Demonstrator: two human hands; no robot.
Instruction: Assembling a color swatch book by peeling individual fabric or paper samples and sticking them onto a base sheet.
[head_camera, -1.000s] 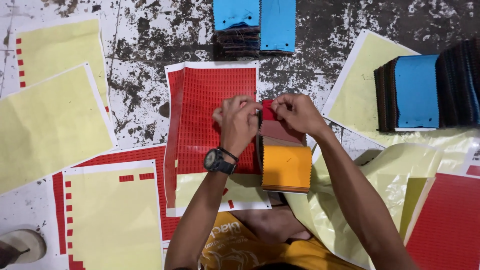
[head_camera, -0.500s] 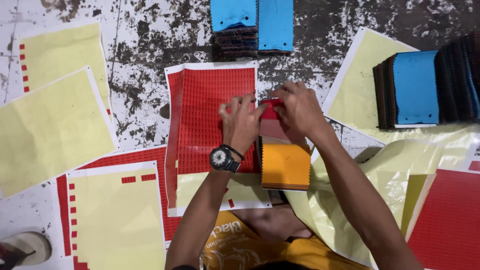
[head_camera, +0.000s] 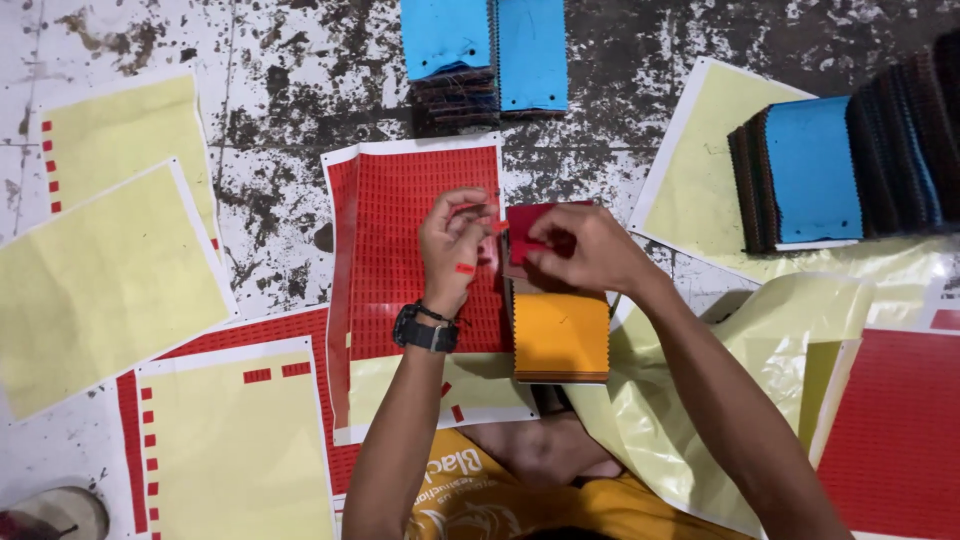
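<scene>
Both hands (head_camera: 455, 240) (head_camera: 580, 250) seemingly lifted off swatch book (head_camera: 560, 335).

Both hands (head_camera: 455, 240) (head_camera: 580, 250) pinch red stickers (head_camera: 465, 268) over swatch book (head_camera: 560, 335).

A single head-worn camera looks straight down, close above the person's hands and lap, onto a stained floor (head_camera: 300, 70) spread with sheets and swatch stacks.

Both bare forearms reach forward and converge. The left hand (head_camera: 455, 238), a black watch at its wrist, pinches with curled fingers; the right hand (head_camera: 580, 250) arches, fingertips pinched together.
</scene>
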